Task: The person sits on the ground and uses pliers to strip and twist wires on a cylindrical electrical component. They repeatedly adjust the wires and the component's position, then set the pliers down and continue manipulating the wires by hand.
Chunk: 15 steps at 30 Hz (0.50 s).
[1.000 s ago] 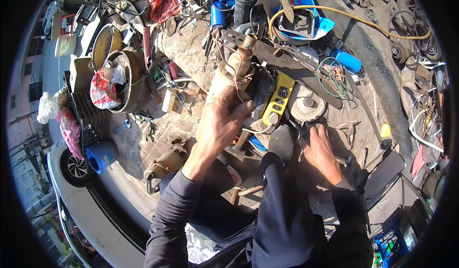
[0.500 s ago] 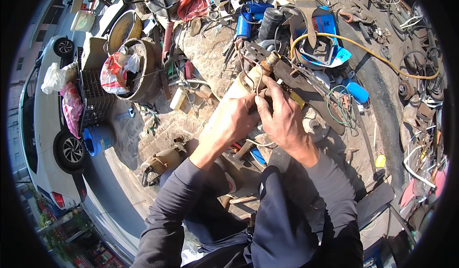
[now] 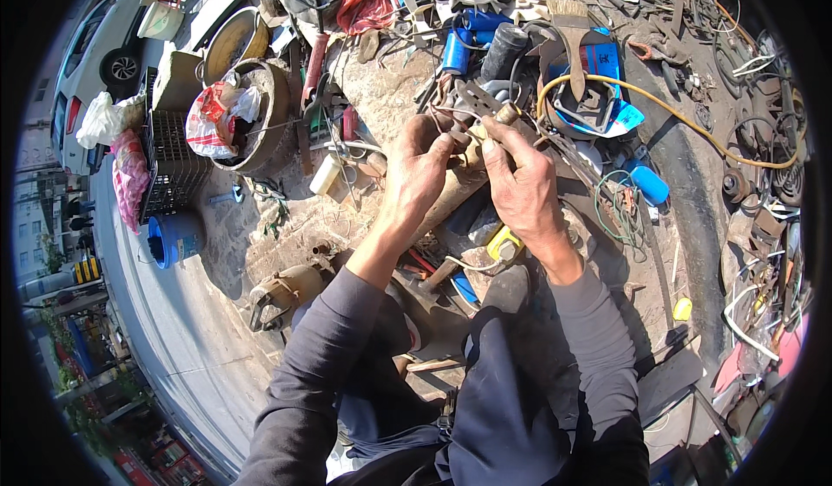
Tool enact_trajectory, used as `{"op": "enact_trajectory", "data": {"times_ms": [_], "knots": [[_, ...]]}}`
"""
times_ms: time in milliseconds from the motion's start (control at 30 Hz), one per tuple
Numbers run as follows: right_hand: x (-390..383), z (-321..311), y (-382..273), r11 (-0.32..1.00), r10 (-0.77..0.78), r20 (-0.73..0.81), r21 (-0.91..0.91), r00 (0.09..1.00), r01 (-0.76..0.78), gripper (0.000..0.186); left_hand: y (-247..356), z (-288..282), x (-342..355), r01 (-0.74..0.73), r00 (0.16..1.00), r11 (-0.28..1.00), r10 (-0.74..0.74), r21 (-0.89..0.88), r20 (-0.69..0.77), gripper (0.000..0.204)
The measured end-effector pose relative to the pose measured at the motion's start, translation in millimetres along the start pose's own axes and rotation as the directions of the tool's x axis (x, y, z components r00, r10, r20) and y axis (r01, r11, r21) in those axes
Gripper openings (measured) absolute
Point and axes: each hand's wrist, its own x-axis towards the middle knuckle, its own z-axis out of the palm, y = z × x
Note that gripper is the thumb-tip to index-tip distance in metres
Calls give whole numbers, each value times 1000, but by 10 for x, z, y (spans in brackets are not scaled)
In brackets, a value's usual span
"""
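Note:
A dusty tan metal cylinder (image 3: 452,198) with a brass-coloured threaded end (image 3: 506,115) lies slanted between my hands. Thin wires (image 3: 444,111) loop up beside that end. My left hand (image 3: 416,174) is closed at the cylinder's left side, thumb and forefinger pinching a wire. Over on the right, my right hand (image 3: 527,193) is bent with thumb and forefinger close together at the threaded end; what lies between their tips is too small to make out. Pliers-like dark metal jaws (image 3: 478,97) lie just beyond the fingers.
A wide brush (image 3: 572,44) lies by a blue container (image 3: 598,61) circled by a yellow hose (image 3: 672,96). A hammer (image 3: 438,275) and a yellow tool (image 3: 504,245) are near my feet. Left stand a round tub (image 3: 276,130), black crate (image 3: 178,169) and blue bucket (image 3: 176,236).
My hands have moved slightly apart, the left one further left and up, the right one right. The cylinder shows more between them, and the yellow tool below is uncovered. My view has turned a little.

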Motion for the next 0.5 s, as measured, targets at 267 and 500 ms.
{"op": "enact_trajectory", "data": {"times_ms": [267, 500], "knots": [[134, -14, 201, 992, 60, 70, -117, 996, -51, 32, 13, -47, 2, -63, 996, 956, 78, 288, -41, 16], [132, 49, 255, 996, 62, 190, -72, 980, -49, 32, 4, -121, 4, -101, 994, 933, 106, 344, 5, 21]]}}
